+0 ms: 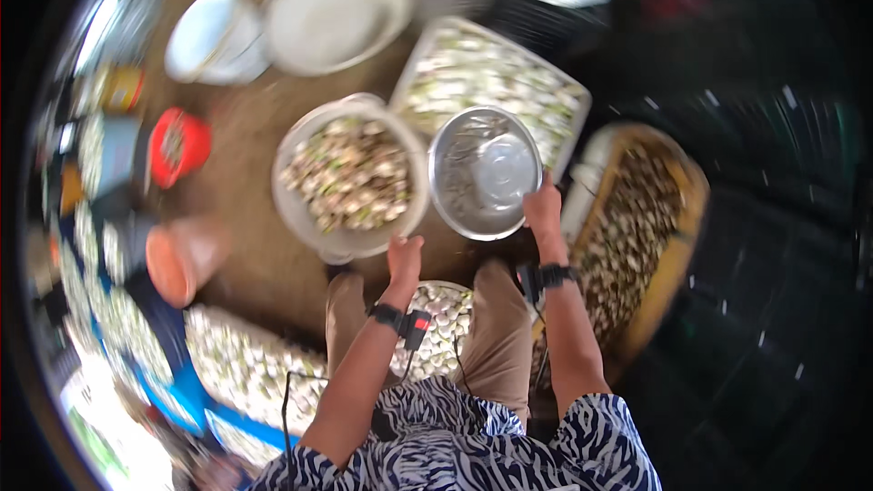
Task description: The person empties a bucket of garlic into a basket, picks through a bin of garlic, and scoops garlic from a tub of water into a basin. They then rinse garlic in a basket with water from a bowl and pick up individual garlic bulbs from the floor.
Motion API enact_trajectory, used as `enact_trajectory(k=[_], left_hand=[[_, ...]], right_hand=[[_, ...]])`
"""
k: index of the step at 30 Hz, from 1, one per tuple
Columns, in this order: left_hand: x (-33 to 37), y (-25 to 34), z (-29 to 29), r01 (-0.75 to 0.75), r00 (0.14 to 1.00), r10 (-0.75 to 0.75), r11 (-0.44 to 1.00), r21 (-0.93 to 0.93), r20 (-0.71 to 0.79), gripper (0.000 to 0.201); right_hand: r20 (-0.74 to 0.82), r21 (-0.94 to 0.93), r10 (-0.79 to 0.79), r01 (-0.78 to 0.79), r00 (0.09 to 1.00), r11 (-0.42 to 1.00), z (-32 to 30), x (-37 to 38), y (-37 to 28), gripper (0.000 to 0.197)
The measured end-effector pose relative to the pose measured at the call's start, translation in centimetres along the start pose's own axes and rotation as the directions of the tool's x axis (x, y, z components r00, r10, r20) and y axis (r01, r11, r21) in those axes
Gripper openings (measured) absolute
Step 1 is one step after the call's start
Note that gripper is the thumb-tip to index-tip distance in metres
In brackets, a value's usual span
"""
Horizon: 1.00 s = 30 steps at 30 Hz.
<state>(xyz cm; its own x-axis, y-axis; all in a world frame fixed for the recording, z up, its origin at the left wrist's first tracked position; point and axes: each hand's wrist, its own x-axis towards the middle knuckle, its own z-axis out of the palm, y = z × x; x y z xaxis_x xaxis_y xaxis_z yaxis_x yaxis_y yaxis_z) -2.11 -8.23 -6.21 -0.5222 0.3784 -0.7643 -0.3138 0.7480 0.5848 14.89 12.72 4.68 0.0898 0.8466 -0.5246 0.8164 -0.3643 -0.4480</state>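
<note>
My right hand [544, 210] grips the right rim of a round steel bowl [458, 218]. The bowl is tilted over the near corner of a white tray [582, 95]; a pale round patch and some dark debris show inside it. At the lower right rim of a white basin [293, 209], my left hand [405, 259] has its fingers curled and thumb out; whether it grips the rim is blurred. Tan and whitish garlic-like bulbs [355, 173] with green bits fill the basin. Paler bulbs [491, 73] cover the tray.
Between my knees stands a container of whitish bulbs [438, 323]. To the right lies a yellowish trough [687, 209] of brownish bulbs. A white bucket [205, 36], a large white tub [336, 14], a red bucket [180, 147] and an orange bucket [171, 264] stand left and behind.
</note>
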Motion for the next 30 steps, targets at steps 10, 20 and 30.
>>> enact_trajectory(k=[10, 20, 30], left_hand=[[-19.4, 3.6, 38.0, -0.420, 0.582, 0.240, 0.907, 0.034, 0.777, 0.031], [-3.5, -4.0, 61.9, -0.675, 0.734, 0.401, 0.335, 0.657, 0.549, 0.070], [-2.7, -12.9, 67.0, -0.326, 0.705, -0.276, 0.692, 0.644, 0.653, 0.076]], right_hand=[[-0.283, 0.733, 0.780, -0.398, 0.558, 0.551, -22.6, -15.7, 50.3, 0.072], [-0.864, -0.216, 0.209, -0.711, 0.459, 0.670, -9.7, -10.0, 78.4, 0.078], [-0.368, 0.703, 0.765, -0.380, 0.528, 0.601, -2.4, -2.0, 78.6, 0.075]])
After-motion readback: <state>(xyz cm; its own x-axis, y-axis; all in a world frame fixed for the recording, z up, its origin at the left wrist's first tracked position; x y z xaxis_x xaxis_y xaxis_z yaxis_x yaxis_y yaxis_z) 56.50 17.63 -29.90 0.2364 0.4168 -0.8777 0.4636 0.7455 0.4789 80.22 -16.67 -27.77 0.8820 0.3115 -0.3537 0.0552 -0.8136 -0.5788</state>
